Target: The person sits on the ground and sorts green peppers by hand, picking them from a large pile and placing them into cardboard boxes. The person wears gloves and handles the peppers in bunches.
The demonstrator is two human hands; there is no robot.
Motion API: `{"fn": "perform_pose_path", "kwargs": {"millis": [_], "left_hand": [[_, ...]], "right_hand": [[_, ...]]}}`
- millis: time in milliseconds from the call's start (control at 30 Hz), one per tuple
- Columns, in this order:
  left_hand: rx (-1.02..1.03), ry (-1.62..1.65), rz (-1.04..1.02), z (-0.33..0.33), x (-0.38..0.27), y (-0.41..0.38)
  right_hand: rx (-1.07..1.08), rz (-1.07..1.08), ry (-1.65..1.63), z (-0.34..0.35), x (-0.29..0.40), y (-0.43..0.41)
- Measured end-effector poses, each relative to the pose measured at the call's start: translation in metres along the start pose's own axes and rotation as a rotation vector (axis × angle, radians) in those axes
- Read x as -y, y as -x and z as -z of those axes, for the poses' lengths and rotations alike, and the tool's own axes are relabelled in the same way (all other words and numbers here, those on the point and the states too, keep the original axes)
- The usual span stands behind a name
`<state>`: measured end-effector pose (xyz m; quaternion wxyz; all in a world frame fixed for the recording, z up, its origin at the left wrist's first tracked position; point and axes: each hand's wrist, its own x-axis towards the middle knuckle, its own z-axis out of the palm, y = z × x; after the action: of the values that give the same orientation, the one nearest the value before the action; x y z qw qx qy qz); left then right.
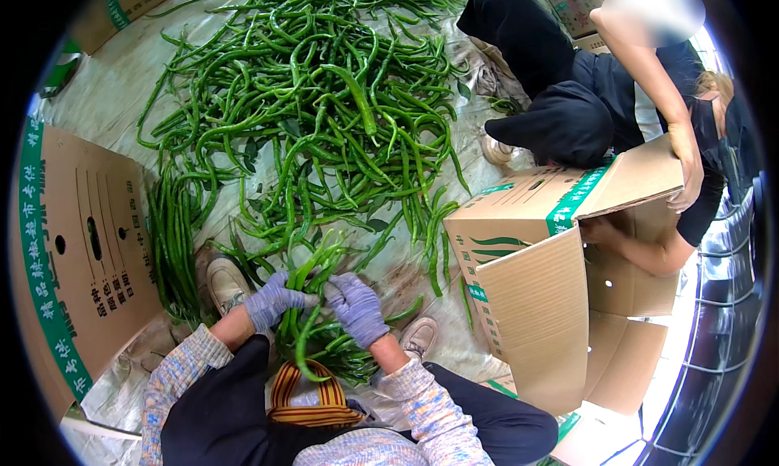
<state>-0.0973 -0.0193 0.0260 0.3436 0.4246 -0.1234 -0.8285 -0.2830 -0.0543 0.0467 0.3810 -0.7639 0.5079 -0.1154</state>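
My left hand (277, 301), in a lavender knit glove, grips a small bunch of long green chili peppers (316, 260) above the ground between my feet. My right hand (358, 311), gloved alike, pinches the same bunch from the other side, its fingertips close to my left thumb. One curved pepper (304, 347) hangs down below the hands. Under them, more loose peppers (350, 344) lie between my shoes, partly hidden. Just beyond the hands spreads a large tangled pile of green chili peppers (292, 100) on a pale ground sheet (128, 94).
A cardboard carton (115, 234) with printed writing stands at left, aligned peppers (173, 241) beside it. At right, a seated person (608, 94) reaches into an open carton (541, 307). A striped strap (313, 399) lies between my legs. Another carton (131, 12) stands at the far left.
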Motion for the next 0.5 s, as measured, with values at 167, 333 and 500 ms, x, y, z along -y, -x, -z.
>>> {"fn": "perform_pose_path", "kwargs": {"millis": [167, 333, 500], "left_hand": [[-0.041, 0.079, 0.043, 0.004, 0.001, 0.000], [-0.176, -0.006, -0.027, 0.002, 0.003, -0.010], [-0.275, -0.506, -0.287, 0.010, -0.005, -0.007]], "right_hand": [[-0.228, -0.466, 0.164, 0.001, -0.065, -0.037], [-0.217, -0.743, 0.259, 0.009, -0.136, -0.060], [0.024, -0.679, -0.115, 0.012, -0.087, -0.017]]}}
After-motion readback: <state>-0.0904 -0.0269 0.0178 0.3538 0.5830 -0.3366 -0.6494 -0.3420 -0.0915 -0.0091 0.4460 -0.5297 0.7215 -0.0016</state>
